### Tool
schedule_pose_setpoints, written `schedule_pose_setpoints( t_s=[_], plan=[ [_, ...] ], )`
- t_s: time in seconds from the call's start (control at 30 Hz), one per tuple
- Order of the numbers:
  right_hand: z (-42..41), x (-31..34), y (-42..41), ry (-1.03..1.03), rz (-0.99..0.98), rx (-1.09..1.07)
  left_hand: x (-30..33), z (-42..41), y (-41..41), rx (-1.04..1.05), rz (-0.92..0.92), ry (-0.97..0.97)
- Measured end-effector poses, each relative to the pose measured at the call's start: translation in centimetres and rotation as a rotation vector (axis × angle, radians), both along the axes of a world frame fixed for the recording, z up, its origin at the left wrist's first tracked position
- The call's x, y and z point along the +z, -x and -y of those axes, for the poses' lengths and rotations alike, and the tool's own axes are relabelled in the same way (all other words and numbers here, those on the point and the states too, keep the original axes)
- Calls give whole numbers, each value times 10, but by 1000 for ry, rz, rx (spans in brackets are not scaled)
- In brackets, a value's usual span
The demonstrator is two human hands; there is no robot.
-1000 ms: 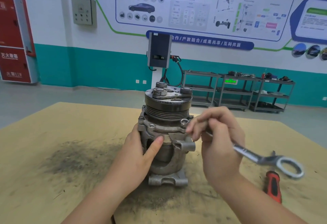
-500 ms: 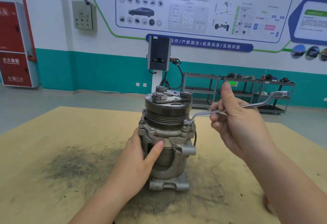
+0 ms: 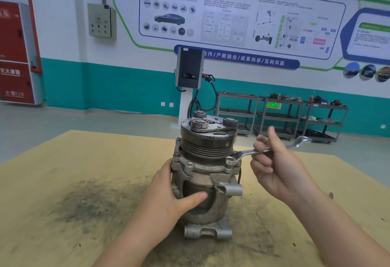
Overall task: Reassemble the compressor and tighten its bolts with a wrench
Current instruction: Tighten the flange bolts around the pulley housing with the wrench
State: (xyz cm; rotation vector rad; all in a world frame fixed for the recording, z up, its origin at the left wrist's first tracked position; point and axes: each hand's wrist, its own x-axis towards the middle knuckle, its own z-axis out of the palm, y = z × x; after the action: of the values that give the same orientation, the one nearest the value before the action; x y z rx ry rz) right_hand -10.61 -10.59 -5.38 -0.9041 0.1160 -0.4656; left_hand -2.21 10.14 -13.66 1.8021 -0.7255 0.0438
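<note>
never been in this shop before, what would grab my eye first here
The grey metal compressor standing upright in the middle of the tan table, ribbed pulley on top. The left hand grips its body, while the right hand holds a silver wrench whose ring end sits on a bolt at the right flange. A dark grimy smear stains the table left of the compressor.
</note>
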Motion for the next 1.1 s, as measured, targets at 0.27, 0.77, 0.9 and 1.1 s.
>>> schedule_pose_setpoints(
  t_s=[0.27, 0.77, 0.9, 1.1],
  plan=[
    [13, 7, 4, -15, -101, 182, -2, -6, -10, -41, 5, -83],
    [18, 22, -3, 178, -92, 226, -4, -5, -10, 5, 44, -194],
    [11, 12, -6, 86, -83, 190, -4, -6, -10, -8, 56, -205],
    [-24, -25, 27, 14, 211, -192, 0, -6, -9, -25, 38, -218]
  ],
)
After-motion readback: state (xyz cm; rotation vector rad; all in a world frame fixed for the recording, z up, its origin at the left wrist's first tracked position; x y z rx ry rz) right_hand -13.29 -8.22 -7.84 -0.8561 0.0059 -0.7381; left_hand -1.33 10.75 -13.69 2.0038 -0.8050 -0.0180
